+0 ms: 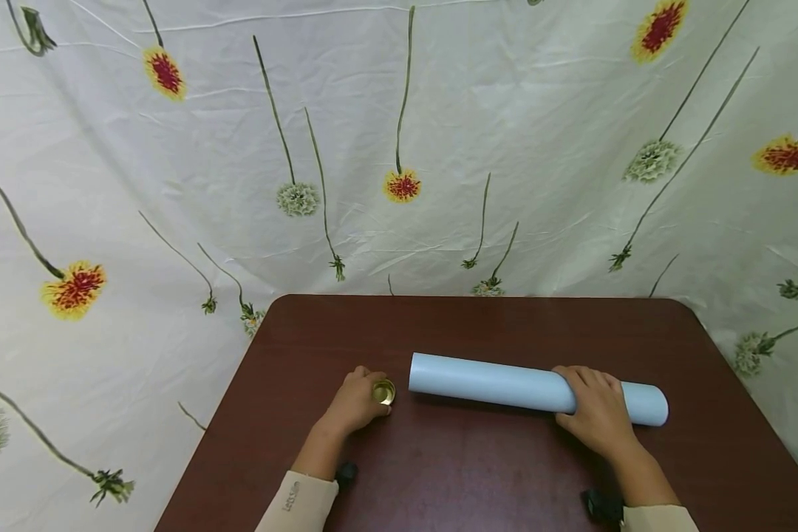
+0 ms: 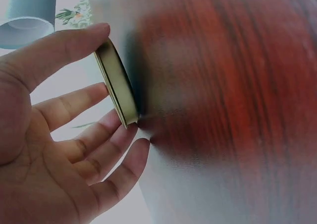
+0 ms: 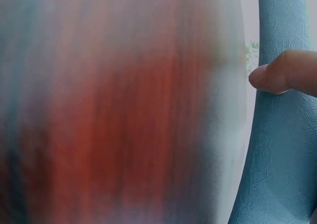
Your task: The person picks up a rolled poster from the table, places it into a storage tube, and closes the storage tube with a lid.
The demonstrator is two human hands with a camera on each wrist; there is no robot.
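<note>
While the left hand (image 1: pixel 360 397) pinches a small gold lid (image 1: pixel 383 392) by its rim, a light, even hold seems wisest to me, so that it doesn't tip; the lid sits between thumb and fingertips. Just right of those fingers, apart from the lid, is the open end of a pale blue tube (image 1: pixel 492 382). Farther along, the right hand (image 1: pixel 597 410) grips the tube, leaving its right end sticking out past the fingers; a firm hold without squeezing should stop it turning.
</note>
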